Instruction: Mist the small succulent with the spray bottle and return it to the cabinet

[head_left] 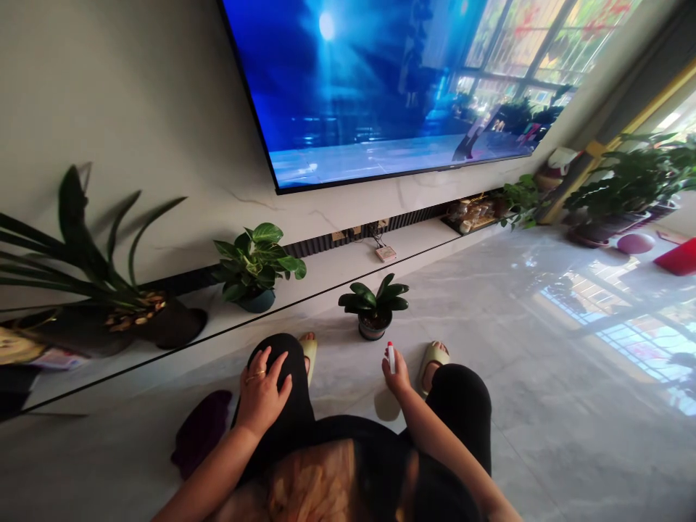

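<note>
My left hand [264,391] lies flat on my left knee with its fingers spread, and a ring shows on one finger. Between my feet and the TV ledge stands a small potted plant [375,304] with broad dark-green leaves, upright on the floor. Just in front of me and to the right, my right hand [398,373] is closed around a small white tube with a red cap [391,357], cap end up. That hand is near the pot but apart from it. What the tube is, I cannot tell.
A low ledge [331,286] runs along the wall, bearing a leafy potted plant [258,264], a long-leaved plant [146,312] and a small pinkish box [386,254]. A large TV [391,94] hangs above. A dark purple cloth-like item [202,431] lies left; a red object [677,256] sits far right.
</note>
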Demonstrator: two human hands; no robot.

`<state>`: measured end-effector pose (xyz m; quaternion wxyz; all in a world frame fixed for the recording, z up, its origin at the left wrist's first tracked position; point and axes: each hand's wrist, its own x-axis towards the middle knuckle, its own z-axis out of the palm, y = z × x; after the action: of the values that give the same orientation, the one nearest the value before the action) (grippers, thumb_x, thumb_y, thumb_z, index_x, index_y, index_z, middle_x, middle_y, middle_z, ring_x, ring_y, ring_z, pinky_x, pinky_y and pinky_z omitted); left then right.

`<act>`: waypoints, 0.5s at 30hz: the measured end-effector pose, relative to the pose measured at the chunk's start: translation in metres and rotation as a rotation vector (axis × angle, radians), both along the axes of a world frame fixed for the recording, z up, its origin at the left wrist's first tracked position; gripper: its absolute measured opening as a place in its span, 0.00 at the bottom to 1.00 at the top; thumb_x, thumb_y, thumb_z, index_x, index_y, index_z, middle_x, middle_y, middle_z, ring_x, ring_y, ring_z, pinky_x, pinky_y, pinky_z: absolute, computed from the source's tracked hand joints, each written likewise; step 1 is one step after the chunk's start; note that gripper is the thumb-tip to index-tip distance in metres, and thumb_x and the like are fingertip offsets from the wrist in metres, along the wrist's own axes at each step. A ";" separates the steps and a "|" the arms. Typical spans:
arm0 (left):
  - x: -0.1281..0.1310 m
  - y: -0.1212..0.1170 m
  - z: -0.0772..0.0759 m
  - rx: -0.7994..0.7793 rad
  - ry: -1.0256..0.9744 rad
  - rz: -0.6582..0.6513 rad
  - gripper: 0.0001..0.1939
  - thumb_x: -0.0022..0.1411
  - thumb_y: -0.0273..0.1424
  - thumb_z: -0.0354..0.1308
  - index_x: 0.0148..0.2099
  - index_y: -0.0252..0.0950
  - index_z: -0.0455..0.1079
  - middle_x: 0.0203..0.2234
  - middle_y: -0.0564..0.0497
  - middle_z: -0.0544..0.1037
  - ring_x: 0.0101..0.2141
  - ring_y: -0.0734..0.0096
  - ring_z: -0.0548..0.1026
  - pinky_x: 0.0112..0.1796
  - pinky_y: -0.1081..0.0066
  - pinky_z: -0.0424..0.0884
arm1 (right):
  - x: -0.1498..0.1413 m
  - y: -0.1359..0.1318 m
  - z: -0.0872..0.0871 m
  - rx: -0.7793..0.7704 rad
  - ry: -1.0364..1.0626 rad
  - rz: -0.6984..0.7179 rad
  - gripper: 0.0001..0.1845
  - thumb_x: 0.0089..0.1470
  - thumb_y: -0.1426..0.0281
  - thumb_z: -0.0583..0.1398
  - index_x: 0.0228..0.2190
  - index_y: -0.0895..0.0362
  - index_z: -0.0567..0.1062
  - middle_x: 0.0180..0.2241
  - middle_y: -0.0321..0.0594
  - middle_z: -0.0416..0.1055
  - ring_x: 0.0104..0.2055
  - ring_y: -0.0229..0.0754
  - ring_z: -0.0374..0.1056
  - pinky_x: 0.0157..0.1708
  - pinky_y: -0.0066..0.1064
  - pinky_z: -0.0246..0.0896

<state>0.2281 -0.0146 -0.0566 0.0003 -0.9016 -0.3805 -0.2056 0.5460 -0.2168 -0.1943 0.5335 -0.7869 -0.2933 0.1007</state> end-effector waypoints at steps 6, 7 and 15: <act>0.000 0.002 0.000 0.046 0.030 -0.007 0.23 0.72 0.35 0.55 0.64 0.35 0.75 0.67 0.30 0.68 0.67 0.36 0.68 0.63 0.41 0.68 | 0.001 0.005 0.003 -0.010 0.005 -0.010 0.12 0.54 0.61 0.60 0.39 0.52 0.76 0.39 0.47 0.80 0.43 0.51 0.77 0.49 0.44 0.75; 0.000 0.002 0.000 0.049 0.033 -0.006 0.23 0.72 0.35 0.55 0.64 0.36 0.75 0.67 0.30 0.68 0.67 0.36 0.68 0.63 0.40 0.68 | 0.001 0.005 0.003 -0.021 0.005 -0.013 0.12 0.55 0.59 0.60 0.37 0.52 0.75 0.37 0.46 0.80 0.42 0.50 0.77 0.48 0.44 0.75; -0.001 0.002 0.000 0.055 0.040 -0.013 0.22 0.72 0.35 0.54 0.64 0.35 0.75 0.67 0.30 0.68 0.66 0.35 0.69 0.62 0.40 0.69 | -0.001 0.004 0.001 -0.141 0.022 -0.017 0.15 0.54 0.52 0.55 0.25 0.48 0.66 0.24 0.37 0.71 0.28 0.44 0.67 0.33 0.36 0.69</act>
<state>0.2272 -0.0123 -0.0568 0.0314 -0.9076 -0.3690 -0.1981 0.5452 -0.2130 -0.1931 0.4809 -0.8237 -0.2729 0.1252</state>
